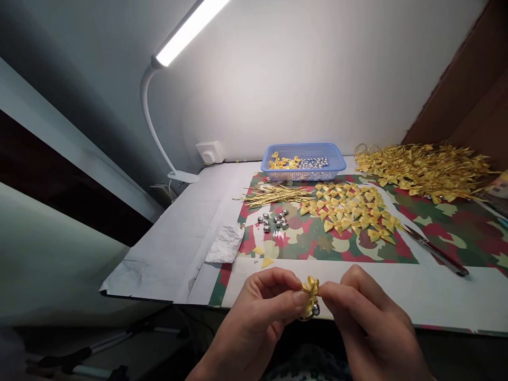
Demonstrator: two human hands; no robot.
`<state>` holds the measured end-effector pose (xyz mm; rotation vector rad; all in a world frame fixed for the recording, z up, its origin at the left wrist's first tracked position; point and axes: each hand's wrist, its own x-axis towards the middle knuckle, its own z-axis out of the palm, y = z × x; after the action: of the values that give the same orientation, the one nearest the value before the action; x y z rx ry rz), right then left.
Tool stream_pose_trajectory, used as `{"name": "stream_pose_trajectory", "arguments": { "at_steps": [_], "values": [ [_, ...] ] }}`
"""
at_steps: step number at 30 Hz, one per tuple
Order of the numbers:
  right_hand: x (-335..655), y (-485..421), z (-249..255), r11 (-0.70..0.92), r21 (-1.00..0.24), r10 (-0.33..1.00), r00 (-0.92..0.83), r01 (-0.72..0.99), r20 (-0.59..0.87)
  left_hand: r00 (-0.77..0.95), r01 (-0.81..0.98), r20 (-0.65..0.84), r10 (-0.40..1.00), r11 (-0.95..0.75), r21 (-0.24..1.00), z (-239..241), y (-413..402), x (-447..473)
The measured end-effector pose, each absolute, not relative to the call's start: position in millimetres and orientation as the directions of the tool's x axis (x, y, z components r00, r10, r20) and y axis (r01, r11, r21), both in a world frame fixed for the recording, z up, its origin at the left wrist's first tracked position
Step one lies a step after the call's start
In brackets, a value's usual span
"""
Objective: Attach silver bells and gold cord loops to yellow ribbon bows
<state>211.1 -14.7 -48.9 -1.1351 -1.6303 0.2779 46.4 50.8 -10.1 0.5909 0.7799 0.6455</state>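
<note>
Between the thumb and fingers of my left hand is a gold ribbon bow, held just over the table's front edge. A small silver bell shows at its lower side. My right hand is closed, its fingertips pinched against the bow's right side; the exact part between them is hidden. Beyond my hands lie a bundle of gold twist ties, several loose silver bells and many yellow ribbon bows spread on the patterned sheet.
A blue basket with bows and silver bells stands by the wall. Finished-looking gold bows are heaped at the back right. Scissors lie on the right, crumpled white paper on the left. A lit lamp arches above.
</note>
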Motion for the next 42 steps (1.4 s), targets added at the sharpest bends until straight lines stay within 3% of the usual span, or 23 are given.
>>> {"name": "stream_pose_trajectory", "arguments": {
  "at_steps": [6, 20, 26, 31, 36, 39, 42],
  "values": [
    [205.1, -15.0, -48.9, 0.486, -0.698, 0.777, 0.106, 0.526, 0.621, 0.530, -0.296, -0.422, 0.736, 0.627, 0.721, -7.2, 50.2, 47.9],
    [206.0, -13.7, -45.8, 0.480, -0.620, 0.759, 0.061, 0.621, 0.649, 0.471, -0.240, -0.391, 0.791, 0.541, 0.806, -1.9, 47.9, 50.3],
    [211.6, -10.7, -45.3, 0.395, -0.760, 0.847, 0.115, 0.516, 0.519, 0.466, -0.259, -0.386, 0.796, 0.540, 0.801, -4.9, 46.5, 51.1],
    [217.5, -10.7, -43.9, 0.334, -0.811, 0.883, 0.143, 0.481, 0.448, 0.437, -0.222, -0.334, 0.835, 0.460, 0.860, -4.2, 47.2, 52.2],
    [211.6, -12.1, -43.0, 0.348, -0.747, 0.823, 0.197, 0.567, 0.533, 0.418, -0.164, -0.299, 0.858, 0.395, 0.904, -6.0, 46.9, 51.2],
    [215.7, -13.2, -40.5, 0.382, -0.726, 0.846, 0.101, 0.572, 0.524, 0.328, -0.127, -0.216, 0.920, 0.269, 0.955, -10.3, 46.3, 48.5],
    [224.5, -13.0, -36.5, 0.332, -0.757, 0.869, 0.130, 0.562, 0.477, 0.239, -0.065, -0.113, 0.964, 0.132, 0.989, -10.5, 43.4, 47.7]
  ]
}}
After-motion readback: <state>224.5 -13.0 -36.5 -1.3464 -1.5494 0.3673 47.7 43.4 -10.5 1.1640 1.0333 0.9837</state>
